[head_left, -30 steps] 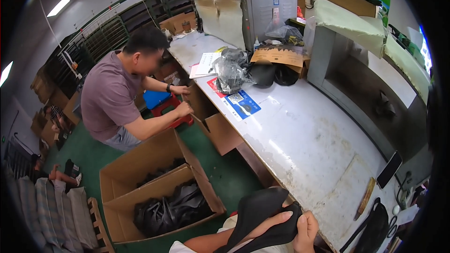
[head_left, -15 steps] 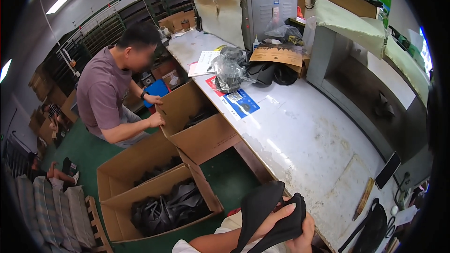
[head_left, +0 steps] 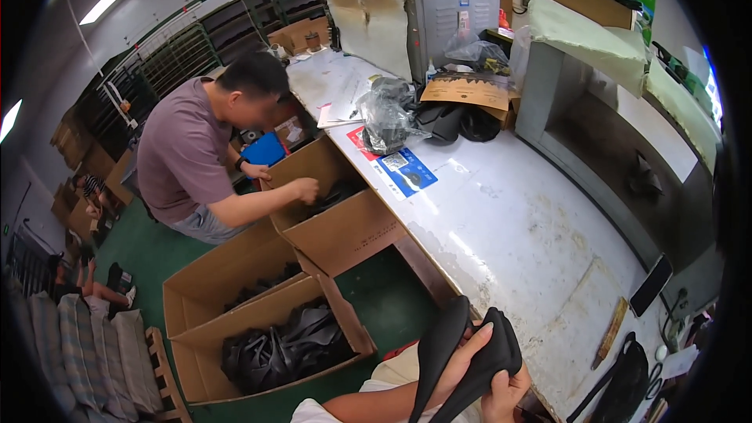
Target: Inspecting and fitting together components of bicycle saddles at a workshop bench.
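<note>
At the lower edge, beside the front of the worktable, I hold a smooth black soft-looking piece [head_left: 495, 348] with two long lobes; its exact kind is unclear. My left hand [head_left: 464, 359] is closed on it from between the lobes, the thumb lying up along the right lobe. Closed at the lower right edge of the same piece is my right hand [head_left: 505, 398], its thumb pressed on the surface. The lower tips of the piece run out of view.
Left of the table stand cardboard boxes [head_left: 270, 392] with black pieces [head_left: 286, 345] inside. A co-worker [head_left: 196, 149] reaches into the box against the table. On the worktable [head_left: 501, 227] lie a phone [head_left: 650, 286], a wooden-handled tool [head_left: 609, 333], scissors [head_left: 655, 382] and plastic-wrapped items [head_left: 388, 117].
My hands have turned the black piece a little, and its lobes stand more upright. The co-worker has leaned right, one hand moving from the box's edge to inside it.
</note>
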### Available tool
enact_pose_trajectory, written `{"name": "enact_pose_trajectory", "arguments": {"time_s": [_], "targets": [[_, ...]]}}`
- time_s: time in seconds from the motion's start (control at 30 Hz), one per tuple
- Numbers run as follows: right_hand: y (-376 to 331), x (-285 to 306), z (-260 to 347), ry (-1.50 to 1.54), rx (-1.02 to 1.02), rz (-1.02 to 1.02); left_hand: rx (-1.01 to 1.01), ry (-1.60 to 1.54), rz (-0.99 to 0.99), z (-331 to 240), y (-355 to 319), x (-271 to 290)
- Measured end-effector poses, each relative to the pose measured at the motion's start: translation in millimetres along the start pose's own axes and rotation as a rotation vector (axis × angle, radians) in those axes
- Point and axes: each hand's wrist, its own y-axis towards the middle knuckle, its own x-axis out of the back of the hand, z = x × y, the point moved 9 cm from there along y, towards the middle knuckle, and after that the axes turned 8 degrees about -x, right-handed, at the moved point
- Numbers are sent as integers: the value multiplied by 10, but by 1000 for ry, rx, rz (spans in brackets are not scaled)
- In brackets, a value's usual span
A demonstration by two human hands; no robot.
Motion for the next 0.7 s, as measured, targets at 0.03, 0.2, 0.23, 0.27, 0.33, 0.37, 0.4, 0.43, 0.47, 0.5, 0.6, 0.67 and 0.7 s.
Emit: {"name": "enact_pose_trajectory", "arguments": {"time_s": [0.03,0.2,0.23,0.27,0.33,0.37,0.4,0.43,0.47,0.5,0.6,0.67,0.7], "targets": [[4,10,64,-40,26,-40,-75,42,-56,-62,-9,-17],[129,196,382,41,115,-151,-597,718,360,-510,30,-208],[179,178,303,101,53,-65,-251,316,281,-494,84,55],[197,180,243,160,-8,20,104,-77,179,-390,10,251],[226,173,175,183,-70,85,-92,77,-78,-659,-42,545],[222,217,152,116,-41,80,-219,291,36,-777,-41,509],[216,256,186,40,-7,110,-355,498,153,-862,-63,437],[197,248,272,-83,12,169,-407,698,187,-950,-97,362],[211,248,355,-206,32,228,-463,896,227,-1040,-112,196],[222,345,384,-216,26,209,-523,994,202,-1114,-119,41],[267,388,280,-481,-163,192,-712,1148,199,-1244,-231,-109],[218,326,857,-761,366,-199,-758,1213,223,-1218,-241,-143],[97,431,776,-682,377,-172,-821,1281,207,-1229,-264,-186]]}}
